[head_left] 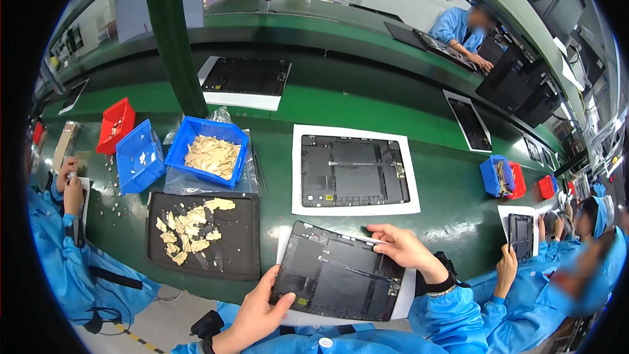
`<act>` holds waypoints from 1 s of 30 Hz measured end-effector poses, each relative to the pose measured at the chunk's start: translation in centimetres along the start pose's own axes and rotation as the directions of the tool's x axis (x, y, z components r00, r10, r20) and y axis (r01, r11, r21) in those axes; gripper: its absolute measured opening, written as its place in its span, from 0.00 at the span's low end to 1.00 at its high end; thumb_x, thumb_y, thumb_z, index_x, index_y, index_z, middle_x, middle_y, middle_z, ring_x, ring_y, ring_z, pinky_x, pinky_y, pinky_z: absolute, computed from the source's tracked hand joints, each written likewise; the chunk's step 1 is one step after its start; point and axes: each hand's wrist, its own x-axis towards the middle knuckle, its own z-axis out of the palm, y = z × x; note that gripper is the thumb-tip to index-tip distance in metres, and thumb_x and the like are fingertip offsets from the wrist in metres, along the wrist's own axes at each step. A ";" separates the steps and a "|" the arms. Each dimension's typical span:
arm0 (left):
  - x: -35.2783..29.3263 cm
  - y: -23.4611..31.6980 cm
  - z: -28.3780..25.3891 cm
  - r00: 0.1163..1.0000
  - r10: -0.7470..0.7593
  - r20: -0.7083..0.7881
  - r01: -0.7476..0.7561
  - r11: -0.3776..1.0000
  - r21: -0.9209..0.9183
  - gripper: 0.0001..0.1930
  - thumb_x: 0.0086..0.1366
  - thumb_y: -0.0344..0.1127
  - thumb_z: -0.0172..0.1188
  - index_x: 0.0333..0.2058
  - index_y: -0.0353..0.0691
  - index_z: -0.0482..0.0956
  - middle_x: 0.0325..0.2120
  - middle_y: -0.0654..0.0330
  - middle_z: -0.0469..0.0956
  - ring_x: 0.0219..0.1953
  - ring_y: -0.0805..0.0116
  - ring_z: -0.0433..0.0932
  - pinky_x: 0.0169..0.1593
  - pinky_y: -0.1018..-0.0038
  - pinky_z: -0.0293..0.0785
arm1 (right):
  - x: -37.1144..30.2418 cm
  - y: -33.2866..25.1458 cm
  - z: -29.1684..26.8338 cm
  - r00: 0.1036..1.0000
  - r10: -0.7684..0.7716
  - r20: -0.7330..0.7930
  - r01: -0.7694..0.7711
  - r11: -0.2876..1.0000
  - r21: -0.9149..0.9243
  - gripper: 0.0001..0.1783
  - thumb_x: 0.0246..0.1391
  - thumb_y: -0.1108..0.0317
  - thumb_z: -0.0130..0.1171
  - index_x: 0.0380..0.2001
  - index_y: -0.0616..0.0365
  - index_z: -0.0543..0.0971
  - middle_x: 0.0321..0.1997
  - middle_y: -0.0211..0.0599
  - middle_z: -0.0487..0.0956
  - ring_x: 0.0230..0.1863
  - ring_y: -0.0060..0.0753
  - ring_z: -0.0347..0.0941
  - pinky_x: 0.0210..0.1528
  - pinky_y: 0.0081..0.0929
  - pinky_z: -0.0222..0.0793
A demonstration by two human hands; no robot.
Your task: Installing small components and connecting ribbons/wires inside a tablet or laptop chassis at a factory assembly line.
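A black tablet housing [337,272], its inner side with flat dark cells and a thin ribbon cable facing up, tilts over a white sheet [406,295] at the near edge of the bench. My left hand [259,314] grips its lower left edge, thumb on top. At the upper right edge, my right hand [403,247] is closed, thumb and index finger on the rim near a small white piece; whether that piece is between the fingertips I cannot tell. A second open tablet housing [354,170] lies flat on its own white sheet [298,206] just beyond.
To the left, a black tray [246,249] holds torn beige pieces, below a blue bin [206,174] full of beige strips. Another blue bin [141,157] and a red bin [116,124] stand farther left. More housings lie on the green belt [360,92]. Co-workers sit on both sides.
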 end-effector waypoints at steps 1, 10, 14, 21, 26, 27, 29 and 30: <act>-0.2 1.1 0.2 0.994 0.106 -0.035 -0.073 0.857 0.510 0.25 0.64 0.33 0.55 0.58 0.33 0.60 0.41 0.53 0.75 0.38 0.63 0.77 0.32 0.69 0.77 | 0.0 -0.5 0.0 1.000 -0.002 -0.026 0.003 0.999 0.042 0.24 0.54 0.74 0.56 0.56 0.56 0.69 0.38 0.32 0.77 0.40 0.25 0.73 0.45 0.24 0.68; 7.2 3.1 3.2 0.723 0.667 0.178 -0.312 0.086 0.946 0.10 0.53 0.33 0.64 0.33 0.40 0.76 0.30 0.61 0.73 0.33 0.61 0.75 0.32 0.70 0.72 | 1.8 -4.5 3.8 0.785 -0.556 -0.273 0.273 0.707 -0.652 0.13 0.44 0.71 0.64 0.36 0.56 0.77 0.32 0.38 0.76 0.36 0.43 0.72 0.38 0.35 0.69; 10.6 0.2 4.3 0.738 0.657 0.150 -0.264 0.077 0.961 0.10 0.50 0.34 0.65 0.30 0.42 0.75 0.29 0.60 0.71 0.34 0.62 0.74 0.33 0.70 0.72 | 3.7 -3.6 5.7 0.810 -0.544 -0.220 0.337 0.739 -0.583 0.07 0.44 0.69 0.64 0.29 0.55 0.77 0.29 0.34 0.74 0.33 0.38 0.73 0.35 0.32 0.70; 10.3 -0.4 4.0 0.720 0.665 0.198 -0.117 -0.164 0.979 0.07 0.49 0.35 0.57 0.25 0.41 0.71 0.27 0.60 0.69 0.31 0.65 0.71 0.33 0.71 0.67 | 4.2 -2.9 5.7 0.826 -0.517 -0.225 0.341 0.776 -0.531 0.05 0.44 0.72 0.64 0.26 0.55 0.76 0.27 0.35 0.74 0.32 0.40 0.73 0.34 0.32 0.70; 7.6 -0.2 1.4 0.706 0.686 0.175 -0.059 -0.190 0.980 0.05 0.49 0.34 0.57 0.23 0.42 0.72 0.25 0.61 0.68 0.32 0.65 0.69 0.34 0.70 0.63 | 4.1 -3.2 5.6 0.851 -0.470 -0.234 0.307 0.807 -0.504 0.06 0.44 0.72 0.64 0.26 0.56 0.76 0.26 0.35 0.74 0.30 0.39 0.72 0.31 0.31 0.68; 6.7 0.5 0.7 0.738 0.658 0.149 -0.072 -0.144 0.987 0.04 0.49 0.35 0.57 0.22 0.44 0.72 0.24 0.62 0.68 0.31 0.65 0.69 0.32 0.69 0.62 | 4.2 -3.0 5.5 0.851 -0.471 -0.233 0.309 0.807 -0.504 0.06 0.44 0.72 0.64 0.26 0.56 0.76 0.26 0.35 0.74 0.30 0.39 0.72 0.31 0.31 0.68; 5.9 1.9 -2.5 0.726 0.673 0.142 -0.061 -0.142 0.988 0.04 0.49 0.35 0.59 0.23 0.45 0.73 0.22 0.63 0.68 0.29 0.65 0.70 0.30 0.68 0.61 | 4.2 -2.7 5.5 0.858 -0.455 -0.238 0.302 0.822 -0.483 0.06 0.45 0.72 0.64 0.26 0.56 0.76 0.26 0.34 0.74 0.28 0.38 0.72 0.29 0.30 0.67; 5.7 2.6 -4.4 0.712 0.695 0.105 -0.034 -0.115 0.993 0.05 0.50 0.33 0.60 0.24 0.44 0.73 0.22 0.61 0.69 0.29 0.63 0.70 0.30 0.66 0.62 | 4.2 -2.8 5.5 0.858 -0.453 -0.242 0.297 0.822 -0.486 0.06 0.45 0.72 0.64 0.26 0.56 0.76 0.26 0.34 0.74 0.28 0.38 0.72 0.29 0.30 0.67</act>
